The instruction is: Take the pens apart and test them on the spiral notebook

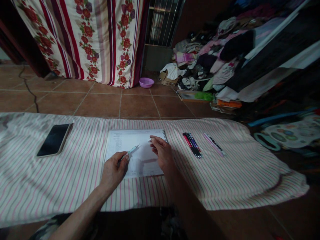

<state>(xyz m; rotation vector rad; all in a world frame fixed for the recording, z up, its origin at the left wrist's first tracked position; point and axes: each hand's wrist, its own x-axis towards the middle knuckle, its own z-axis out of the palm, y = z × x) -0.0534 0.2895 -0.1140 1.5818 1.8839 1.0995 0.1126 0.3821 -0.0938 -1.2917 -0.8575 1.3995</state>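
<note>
A spiral notebook (130, 143) lies open on a striped cloth (75, 180) spread over the floor. My left hand (115, 170) is closed round a pale green pen (132, 150), its tip pointing up and right over the page. My right hand (162, 153) rests on the notebook's right side, fingers curled, pinching something small I cannot make out. A bundle of coloured pens (192, 144) lies just right of the notebook. Further right lie two more pens (214, 144).
A black phone (53, 140) lies on the cloth at the left. Beyond the cloth are brown floor tiles, a floral curtain (95, 40), a purple bowl (146, 82) and a heap of clothes (215, 56) at the right. Colourful plastic items (287, 133) sit at the far right.
</note>
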